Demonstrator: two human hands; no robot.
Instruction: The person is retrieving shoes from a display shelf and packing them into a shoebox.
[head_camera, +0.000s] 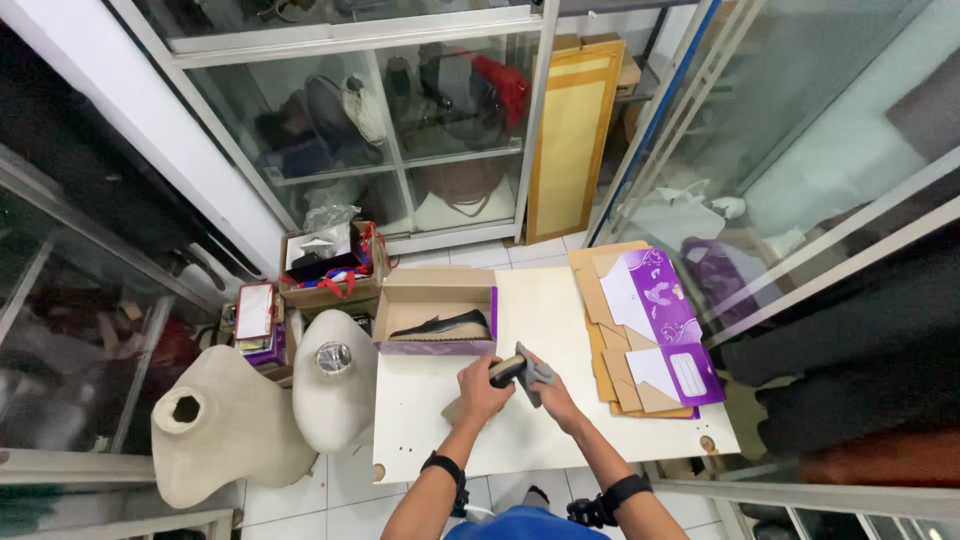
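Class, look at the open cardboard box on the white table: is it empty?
No. A dark flat shoe lies inside the open box on the white table.

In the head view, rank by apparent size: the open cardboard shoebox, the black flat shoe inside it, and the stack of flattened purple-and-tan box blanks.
1. Stack of flattened purple-and-tan cardboard box blanks, largest.
2. Open cardboard shoebox with purple trim.
3. Black flat shoe lying inside that box, smallest.

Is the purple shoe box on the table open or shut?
Open. The shoe box has no lid on top, and one dark flat shoe shows lying inside it on the white table.
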